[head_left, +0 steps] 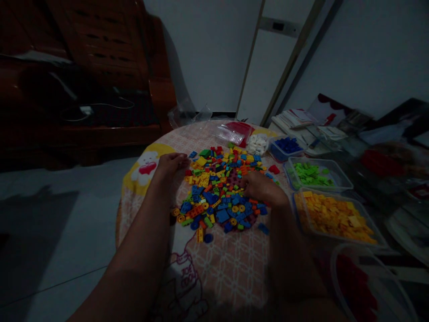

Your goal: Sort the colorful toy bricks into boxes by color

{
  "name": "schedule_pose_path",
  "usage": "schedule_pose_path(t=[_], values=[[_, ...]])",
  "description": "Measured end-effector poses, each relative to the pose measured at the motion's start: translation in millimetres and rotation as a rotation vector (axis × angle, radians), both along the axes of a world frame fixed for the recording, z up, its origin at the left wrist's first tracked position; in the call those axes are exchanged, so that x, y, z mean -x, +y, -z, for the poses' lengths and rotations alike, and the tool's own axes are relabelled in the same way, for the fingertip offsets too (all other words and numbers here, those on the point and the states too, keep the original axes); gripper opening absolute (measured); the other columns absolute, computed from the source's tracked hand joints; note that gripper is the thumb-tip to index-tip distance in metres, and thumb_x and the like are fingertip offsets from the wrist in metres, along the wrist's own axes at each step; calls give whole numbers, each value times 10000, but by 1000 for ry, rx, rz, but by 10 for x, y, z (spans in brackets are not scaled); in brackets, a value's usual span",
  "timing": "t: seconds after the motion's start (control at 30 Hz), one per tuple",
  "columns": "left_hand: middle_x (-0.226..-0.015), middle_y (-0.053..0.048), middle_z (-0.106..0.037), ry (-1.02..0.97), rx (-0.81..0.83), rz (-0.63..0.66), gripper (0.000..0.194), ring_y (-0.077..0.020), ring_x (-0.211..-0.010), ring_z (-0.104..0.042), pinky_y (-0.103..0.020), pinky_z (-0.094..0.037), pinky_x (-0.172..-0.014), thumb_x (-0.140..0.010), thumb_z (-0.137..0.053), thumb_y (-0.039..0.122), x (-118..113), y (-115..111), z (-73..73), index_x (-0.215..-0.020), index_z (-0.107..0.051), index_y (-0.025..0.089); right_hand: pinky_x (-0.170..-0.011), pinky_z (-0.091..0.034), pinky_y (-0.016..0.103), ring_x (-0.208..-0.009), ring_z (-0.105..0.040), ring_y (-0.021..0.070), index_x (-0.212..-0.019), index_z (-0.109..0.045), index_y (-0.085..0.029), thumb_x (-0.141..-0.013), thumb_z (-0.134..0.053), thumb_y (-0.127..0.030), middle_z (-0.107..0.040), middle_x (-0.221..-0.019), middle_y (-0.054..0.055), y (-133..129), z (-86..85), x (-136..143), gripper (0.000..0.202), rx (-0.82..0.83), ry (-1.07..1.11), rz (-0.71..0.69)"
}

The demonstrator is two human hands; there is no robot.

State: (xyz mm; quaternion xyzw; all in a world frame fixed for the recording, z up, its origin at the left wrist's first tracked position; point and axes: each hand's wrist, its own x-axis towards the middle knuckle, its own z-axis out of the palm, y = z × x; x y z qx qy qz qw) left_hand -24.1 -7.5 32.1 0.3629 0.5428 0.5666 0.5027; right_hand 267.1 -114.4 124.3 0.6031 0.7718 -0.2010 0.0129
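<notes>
A heap of mixed toy building bricks (pixel 201 179), blue, yellow, green, orange and red, spreads over a round table. At the heap's upper left edge is my left hand (pixel 171 163), its fingers loosely apart with nothing visible in them. My right hand (pixel 263 187) reaches in from the right, over the middle of the heap. Its fingers are curled down among the bricks, and their tips are too dark to show what they hold. Yellow wheel-like pieces (pixel 235 209) lie among the blue bricks near the front. A single red brick (pixel 274 169) sits beyond my right hand.
Along the right stand clear boxes of sorted bricks: a blue-brick box (pixel 285 150), a green-brick box (pixel 343 179), a yellow-brick box (pixel 380 239) and a red-brick tub (pixel 390 286). White bricks (pixel 257 144) and clear plastic packaging (pixel 231 133) are at the back. A wooden bench (pixel 161 96) stands behind left.
</notes>
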Motion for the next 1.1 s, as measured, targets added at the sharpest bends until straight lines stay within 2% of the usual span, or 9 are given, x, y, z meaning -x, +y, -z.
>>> schedule_pose_path(t=[0.13, 0.17, 0.27, 0.4, 0.53, 0.67, 0.87, 0.97, 1.1], values=[[-735, -70, -706, -23, -17, -2, 138, -163, -680, -671, -282, -575, -646, -675, -736, 189, -5, -6, 7, -797, -685, 151, -860, -472, 279, -1058, -659, 231, -1121, -742, -191, -664, -847, -158, -742, -1110, 79, -170, 178, -3, 470, -58, 7, -31], [-731, -68, -705, -22, -17, 0, 137, -159, -678, -669, -280, -574, -647, -675, -737, 190, -4, -5, 10, -795, -684, 151, -895, -473, 291, -1097, -652, 242, -1134, -739, -186, -669, -845, -151, -736, -1147, 93, -159, 238, 23, 478, -77, 14, -12], [-740, -64, -708, -6, -13, 17, 152, -160, -694, -671, -283, -577, -655, -668, -742, 194, 5, 0, 10, -804, -685, 157, -921, -488, 315, -1064, -671, 244, -1036, -760, -164, -726, -774, -113, -748, -1080, 109, 22, 397, 99, 315, -156, 58, 104], [-744, -59, -711, 5, 1, 15, 159, -159, -701, -673, -282, -578, -656, -671, -745, 204, 16, 15, 7, -811, -680, 164, -844, -523, 305, -876, -696, 201, -896, -758, -163, -776, -683, -107, -753, -874, 59, 352, 491, 58, 153, -246, 270, 259], [-732, -60, -705, 10, 12, 13, 137, -149, -673, -667, -274, -573, -655, -689, -744, 201, 16, 24, 1, -804, -683, 155, -658, -505, 253, -639, -654, 162, -819, -749, -149, -796, -587, -112, -676, -641, 5, 396, 428, -121, 169, -197, 417, 332], [-740, -72, -709, 16, 24, 6, 135, -162, -688, -680, -286, -577, -676, -692, -747, 191, 9, 8, -23, -805, -686, 149, -577, -457, 233, -538, -606, 143, -744, -746, -131, -763, -585, -107, -649, -579, 5, 236, 285, -250, 164, -85, 405, 327], [-763, -81, -724, 21, -3, 12, 141, -180, -714, -690, -300, -579, -673, -685, -737, 197, 13, 21, 24, -812, -699, 150, -646, -426, 233, -695, -640, 154, -809, -786, -141, -794, -641, -125, -718, -705, 30, 187, 237, -166, 147, -106, 222, 242], [-758, -75, -722, 31, -20, -3, 115, -164, -696, -677, -278, -567, -669, -693, -720, 188, 11, 32, 51, -800, -708, 148, -667, -404, 241, -760, -641, 159, -795, -781, -147, -837, -693, -181, -738, -793, 53, 214, 270, -54, 103, -50, 80, 166], [-774, -78, -720, 44, -4, -3, 129, -155, -705, -676, -271, -564, -699, -685, -738, 189, -1, 18, 26, -799, -705, 139, -652, -381, 257, -780, -639, 169, -826, -768, -141, -871, -720, -256, -742, -873, 82, 210, 268, 47, 132, -29, -4, 137]])
